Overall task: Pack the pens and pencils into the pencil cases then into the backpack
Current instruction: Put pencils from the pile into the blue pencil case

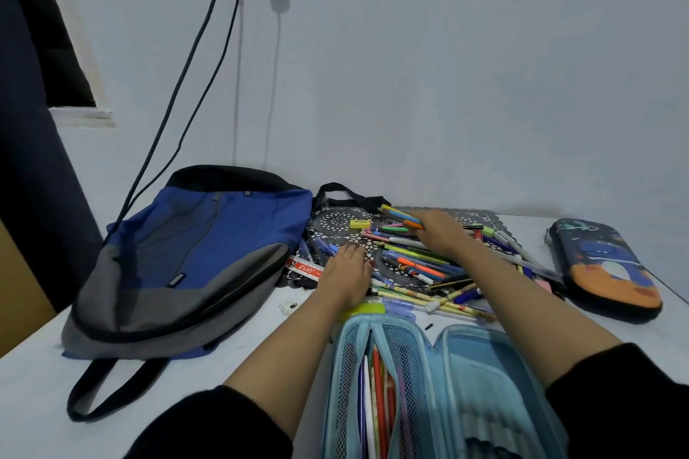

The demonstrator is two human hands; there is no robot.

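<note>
Your right hand (440, 235) grips a small bundle of yellow, blue and orange pens (400, 217), fingers curled round them, at the far side of the loose pile of coloured pens and pencils (428, 268) on the black lace mat (337, 222). Your left hand (345, 272) lies palm down at the pile's left edge, fingers (350, 250) straight and together. The open light-blue fabric pencil case (484, 376) sits nearest you on the white counter (37, 402), with pencils in its mesh pocket. The closed dark space-print pencil case (604, 268) lies right and the blue-and-grey backpack (186, 265) left.
</note>
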